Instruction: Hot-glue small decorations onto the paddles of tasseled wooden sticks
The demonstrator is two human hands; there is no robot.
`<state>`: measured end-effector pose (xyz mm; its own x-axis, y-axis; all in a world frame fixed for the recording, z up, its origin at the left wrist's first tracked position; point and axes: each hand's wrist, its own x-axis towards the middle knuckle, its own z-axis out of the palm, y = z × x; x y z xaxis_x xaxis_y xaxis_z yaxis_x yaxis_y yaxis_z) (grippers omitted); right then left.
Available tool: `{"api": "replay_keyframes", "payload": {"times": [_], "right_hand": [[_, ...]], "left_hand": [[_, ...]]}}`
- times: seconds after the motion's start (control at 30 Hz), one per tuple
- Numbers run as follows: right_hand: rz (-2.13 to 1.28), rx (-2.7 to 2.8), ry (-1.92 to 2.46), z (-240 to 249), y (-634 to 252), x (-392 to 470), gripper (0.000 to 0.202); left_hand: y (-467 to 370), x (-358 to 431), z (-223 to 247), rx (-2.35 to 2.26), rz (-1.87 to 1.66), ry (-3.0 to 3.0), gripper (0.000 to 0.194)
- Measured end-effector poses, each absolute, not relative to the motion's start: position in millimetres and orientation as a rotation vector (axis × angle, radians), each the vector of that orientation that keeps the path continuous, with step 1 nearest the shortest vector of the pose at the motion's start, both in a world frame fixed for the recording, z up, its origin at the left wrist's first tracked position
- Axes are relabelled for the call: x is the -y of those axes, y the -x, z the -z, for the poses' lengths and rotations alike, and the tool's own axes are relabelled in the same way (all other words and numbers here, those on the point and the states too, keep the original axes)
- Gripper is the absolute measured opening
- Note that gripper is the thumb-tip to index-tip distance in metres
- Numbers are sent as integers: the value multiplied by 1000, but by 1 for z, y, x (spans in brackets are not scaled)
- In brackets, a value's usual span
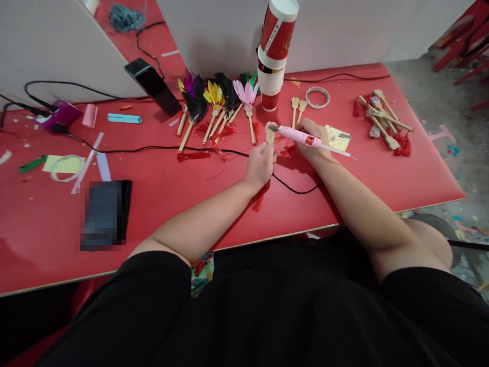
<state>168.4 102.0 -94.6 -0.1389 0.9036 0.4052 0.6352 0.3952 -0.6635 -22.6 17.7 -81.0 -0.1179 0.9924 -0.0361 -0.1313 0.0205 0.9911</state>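
My left hand point(261, 164) is closed around a small wooden stick point(270, 135) with a paddle-like upper end, and red tassel threads hang below the fist. From the right, my right hand point(314, 142) grips a pink glue gun point(300, 136) with a clear glue stick out of its rear. Its metal nozzle touches or nearly touches the paddle end. Behind my hands lie a pink feather piece point(246, 94) on a wooden handle, a yellow feather piece point(215, 99) and black feather pieces point(194, 104). Two bare wooden sticks point(298, 107) lie beyond my right hand.
Stacked paper cups point(275, 51) stand near the white partition. A tape roll point(317, 97), yellow paper point(338, 137) and a pile of tasselled sticks point(384, 120) lie right. Left are a power bank point(59, 116), black box point(153, 86) and blurred dark device point(105, 214). Cables cross the red table point(171, 188).
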Motion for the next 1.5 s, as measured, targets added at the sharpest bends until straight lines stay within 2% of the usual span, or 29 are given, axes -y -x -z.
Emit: {"api": "replay_keyframes", "payload": {"times": [0.73, 1.2, 1.5], "right_hand": [[-453, 1876, 1309, 91, -171, -102, 39], [-418, 1876, 1336, 88, -170, -101, 29], [-386, 1863, 1306, 90, -169, -101, 36]], "left_hand": [[22, -16, 85, -1228, -1358, -1052, 57], [21, -16, 87, -1253, -1366, -1045, 59], [21, -15, 86, -1254, -1362, -1051, 56]]}}
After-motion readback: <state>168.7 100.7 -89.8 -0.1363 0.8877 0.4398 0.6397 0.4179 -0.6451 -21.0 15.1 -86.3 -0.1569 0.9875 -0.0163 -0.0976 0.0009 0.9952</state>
